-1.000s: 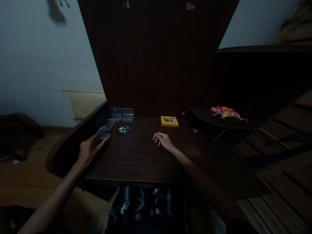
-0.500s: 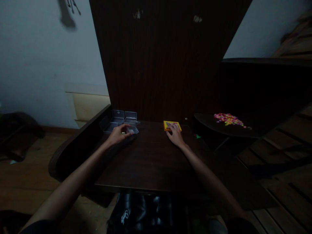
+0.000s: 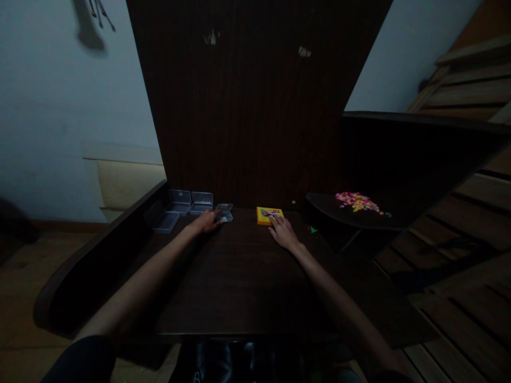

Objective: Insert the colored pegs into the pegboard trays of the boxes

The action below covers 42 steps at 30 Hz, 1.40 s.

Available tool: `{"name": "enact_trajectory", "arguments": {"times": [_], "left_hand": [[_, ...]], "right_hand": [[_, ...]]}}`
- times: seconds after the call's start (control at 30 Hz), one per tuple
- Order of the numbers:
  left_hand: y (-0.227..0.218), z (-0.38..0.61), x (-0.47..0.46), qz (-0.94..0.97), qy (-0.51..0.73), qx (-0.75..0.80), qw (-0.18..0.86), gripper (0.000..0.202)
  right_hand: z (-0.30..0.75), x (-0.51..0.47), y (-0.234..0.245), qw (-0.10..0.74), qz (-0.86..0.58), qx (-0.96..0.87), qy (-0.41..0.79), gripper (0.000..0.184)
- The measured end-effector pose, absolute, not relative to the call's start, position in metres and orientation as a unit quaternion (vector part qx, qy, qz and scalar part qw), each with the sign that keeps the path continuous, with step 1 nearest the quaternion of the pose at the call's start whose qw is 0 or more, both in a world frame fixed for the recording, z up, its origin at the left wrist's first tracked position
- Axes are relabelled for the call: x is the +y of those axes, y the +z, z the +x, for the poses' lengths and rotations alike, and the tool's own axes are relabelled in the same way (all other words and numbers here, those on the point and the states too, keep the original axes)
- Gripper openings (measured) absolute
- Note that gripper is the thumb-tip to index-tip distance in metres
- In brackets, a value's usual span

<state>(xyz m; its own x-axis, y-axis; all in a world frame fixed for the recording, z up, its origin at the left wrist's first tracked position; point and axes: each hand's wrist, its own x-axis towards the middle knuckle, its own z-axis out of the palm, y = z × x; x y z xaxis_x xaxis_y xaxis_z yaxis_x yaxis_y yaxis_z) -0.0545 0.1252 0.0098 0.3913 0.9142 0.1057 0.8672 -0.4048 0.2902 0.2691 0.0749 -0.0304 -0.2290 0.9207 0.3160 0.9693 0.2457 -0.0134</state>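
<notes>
- A dark wooden tabletop (image 3: 239,276) fills the near view in a dim room. Both bare forearms stretch across it toward its far edge.
- The left hand (image 3: 207,221) lies low on the tabletop. Its fingertips touch a small clear box (image 3: 224,213) near the back. The light is too poor to tell whether the fingers grip the box or only rest against it.
- The right hand (image 3: 281,232) lies flat and spread, holding nothing. Its fingertips rest on the near edge of a yellow box (image 3: 268,214), which sits flat close to the back panel.
- To the left of the small clear box, three more clear boxes (image 3: 179,196) stand with lids open beside the raised side rail.
- A tiny green piece (image 3: 312,230) lies just right of the right hand, near a rounded side shelf (image 3: 325,208) that carries a pile of coloured beads (image 3: 356,201).
- Behind everything rises a dark wooden panel (image 3: 247,106), with a pale wall (image 3: 48,106) on either side.
- Risk, as I judge it: the clear box is light and hard to see in this gloom, so a push from the left fingertips could skid it into the open boxes. A sideways sweep of the right arm could knock the green piece off the tabletop or brush the beads loose.
</notes>
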Motion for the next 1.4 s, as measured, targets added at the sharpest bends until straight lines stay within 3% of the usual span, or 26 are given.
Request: {"name": "enact_trajectory", "arguments": {"times": [0.3, 1.07, 1.23, 1.4], "left_hand": [[0.007, -0.040, 0.121, 0.825, 0.130, 0.550, -0.005, 0.029], [-0.001, -0.017, 0.136, 0.832, 0.086, 0.543, -0.069, 0.033], [0.002, -0.014, 0.122, 0.852, 0.111, 0.507, -0.075, 0.043], [-0.009, -0.011, 0.097, 0.872, 0.238, 0.429, -0.006, 0.081]], "right_hand": [[0.231, 0.065, -0.039, 0.183, -0.540, -0.807, -0.157, 0.040], [0.198, 0.099, -0.021, 0.160, -0.451, -0.865, -0.149, 0.040], [0.201, 0.096, -0.021, 0.141, -0.439, -0.870, -0.176, 0.041], [0.206, 0.092, -0.027, 0.134, -0.404, -0.885, -0.186, 0.040]]}}
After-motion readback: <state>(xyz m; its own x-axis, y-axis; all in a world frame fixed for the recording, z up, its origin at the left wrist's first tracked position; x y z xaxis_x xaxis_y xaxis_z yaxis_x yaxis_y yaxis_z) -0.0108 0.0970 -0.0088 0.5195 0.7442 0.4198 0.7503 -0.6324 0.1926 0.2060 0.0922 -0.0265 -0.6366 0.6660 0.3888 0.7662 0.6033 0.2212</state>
